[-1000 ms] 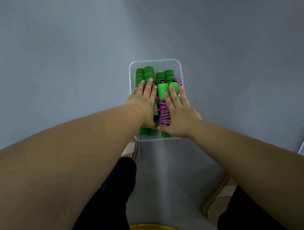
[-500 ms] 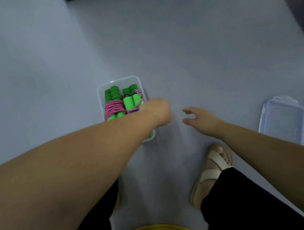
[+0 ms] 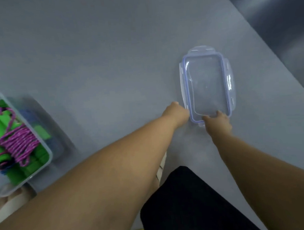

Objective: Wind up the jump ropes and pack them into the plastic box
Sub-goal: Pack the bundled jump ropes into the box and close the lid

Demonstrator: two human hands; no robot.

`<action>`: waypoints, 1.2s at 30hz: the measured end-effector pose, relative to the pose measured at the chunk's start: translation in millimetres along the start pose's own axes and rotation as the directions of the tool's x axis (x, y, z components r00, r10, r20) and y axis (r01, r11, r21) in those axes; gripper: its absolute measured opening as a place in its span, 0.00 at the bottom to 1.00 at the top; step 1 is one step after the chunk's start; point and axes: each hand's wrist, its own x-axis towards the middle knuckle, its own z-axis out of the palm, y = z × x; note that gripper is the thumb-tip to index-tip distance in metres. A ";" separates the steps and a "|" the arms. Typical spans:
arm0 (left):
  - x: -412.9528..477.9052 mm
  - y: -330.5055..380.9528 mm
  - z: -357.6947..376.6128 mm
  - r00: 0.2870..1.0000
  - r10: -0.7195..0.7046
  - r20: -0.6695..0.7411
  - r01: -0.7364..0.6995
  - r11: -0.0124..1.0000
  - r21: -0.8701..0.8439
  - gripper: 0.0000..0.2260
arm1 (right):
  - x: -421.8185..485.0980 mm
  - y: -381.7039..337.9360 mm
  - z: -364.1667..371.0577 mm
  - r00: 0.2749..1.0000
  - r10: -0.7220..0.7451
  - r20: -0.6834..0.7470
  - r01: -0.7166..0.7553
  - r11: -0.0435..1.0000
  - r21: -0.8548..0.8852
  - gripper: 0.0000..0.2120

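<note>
Box: wound jump ropes inside | right hand pinches lid | left hand beside it, grip unclear

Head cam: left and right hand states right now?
Left hand: at the clear lid's near-left corner, fingers hidden; cannot tell.
Right hand: fingers curled on the lid's near edge, holding it.

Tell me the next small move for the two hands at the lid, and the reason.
Probably close both hands on the clear lid at its near edge and lift it. The left hand and right hand are at that edge, grip unclear, while the lid lies flat on the floor. The plastic box to the left holds the wound jump ropes and stands uncovered.
</note>
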 end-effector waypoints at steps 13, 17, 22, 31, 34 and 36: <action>18.7 -13.5 -29.1 0.965 -0.027 -0.261 -0.028 0.978 -0.204 0.13 | -62.9 -35.4 22.0 0.908 -0.413 0.068 0.417 0.883 -0.217 0.32; -24.4 -20.1 -72.1 0.942 0.149 -0.302 -0.216 0.955 -0.201 0.09 | -97.9 -84.7 20.3 0.811 -0.584 0.040 0.585 0.807 -0.084 0.35; -118.4 -42.3 -153.6 0.869 0.298 -0.394 -0.363 0.926 -0.100 0.10 | -168.9 -156.5 15.2 0.652 -0.758 0.008 0.758 0.652 0.031 0.14; -219.6 -197.0 -266.5 0.698 -0.158 -0.698 -0.114 0.938 -0.327 0.19 | -320.3 -235.2 56.8 0.713 -0.549 0.436 -0.176 0.462 0.869 0.06; -241.2 -229.9 -290.3 0.774 -0.305 -0.555 -0.317 0.573 -0.756 0.16 | -348.3 -247.2 78.6 0.590 -0.553 0.588 -0.327 0.502 0.801 0.04; -247.2 -246.3 -303.2 0.827 -0.284 -0.485 -0.407 0.294 -0.865 0.09 | -351.5 -246.8 95.5 0.504 -0.553 0.664 -0.281 0.622 0.731 0.05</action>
